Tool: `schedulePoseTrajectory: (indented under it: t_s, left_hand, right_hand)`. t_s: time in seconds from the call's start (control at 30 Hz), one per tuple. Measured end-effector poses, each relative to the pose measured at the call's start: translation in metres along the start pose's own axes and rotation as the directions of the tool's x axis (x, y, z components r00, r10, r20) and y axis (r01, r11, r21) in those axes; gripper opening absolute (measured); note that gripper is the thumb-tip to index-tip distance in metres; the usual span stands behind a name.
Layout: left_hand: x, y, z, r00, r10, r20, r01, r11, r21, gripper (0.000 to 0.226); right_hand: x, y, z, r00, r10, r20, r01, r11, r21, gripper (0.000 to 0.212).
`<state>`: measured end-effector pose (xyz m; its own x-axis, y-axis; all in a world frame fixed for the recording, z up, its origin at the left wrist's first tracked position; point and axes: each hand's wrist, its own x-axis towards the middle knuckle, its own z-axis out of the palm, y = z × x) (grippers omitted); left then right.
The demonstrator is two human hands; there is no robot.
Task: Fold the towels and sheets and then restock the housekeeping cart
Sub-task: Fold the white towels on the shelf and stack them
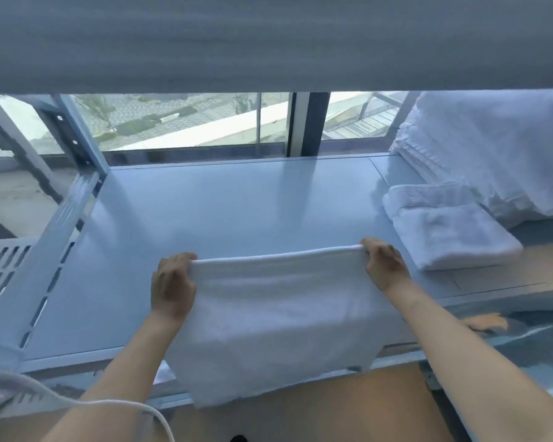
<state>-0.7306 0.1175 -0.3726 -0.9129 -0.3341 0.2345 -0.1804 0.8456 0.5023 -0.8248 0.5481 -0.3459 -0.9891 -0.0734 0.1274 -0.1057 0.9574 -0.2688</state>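
A white towel lies stretched over the front of a grey metal shelf, its lower part hanging past the shelf's front edge. My left hand grips the towel's far left corner, fingers curled round the edge. My right hand grips the far right corner the same way. The far edge runs taut between both hands. A folded white towel lies on the shelf to the right, just beyond my right hand.
A tall pile of white linen fills the back right of the shelf. Another shelf overhangs close above. A slotted upright post stands at the left. A window is behind. A white cord crosses the lower left.
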Motion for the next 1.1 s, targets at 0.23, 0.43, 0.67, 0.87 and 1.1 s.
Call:
schedulePoseTrajectory:
  t_s: [0.23,0.43,0.67,0.87,1.1]
  left_hand:
    - [0.001,-0.005,0.016,0.999,0.012,0.038,-0.017,0.991,0.136,0.069]
    - [-0.034,0.056,0.024,0.966,0.251,0.057,-0.255,0.963,0.089,0.061]
    - [-0.104,0.101,0.082,0.901,0.118,0.417,-0.256,0.921,0.293,0.072]
    - [-0.103,0.098,0.085,0.912,0.134,0.388,-0.26,0.92,0.294,0.071]
    - [-0.098,0.094,0.089,0.911,0.161,0.378,-0.278,0.919,0.279,0.071]
  right_hand:
    - [-0.002,-0.007,0.036,0.996,0.077,-0.054,-0.079,0.997,-0.025,0.058]
    - [-0.004,0.002,0.048,0.99,0.077,-0.122,-0.074,0.997,0.028,0.058]
    - [-0.006,0.008,0.048,0.978,0.039,-0.203,-0.024,0.997,0.073,0.059]
    - [-0.057,-0.013,0.048,0.918,-0.394,-0.035,0.393,0.896,0.208,0.047]
    - [-0.089,-0.005,0.062,0.881,-0.383,0.277,0.389,0.921,0.037,0.067]
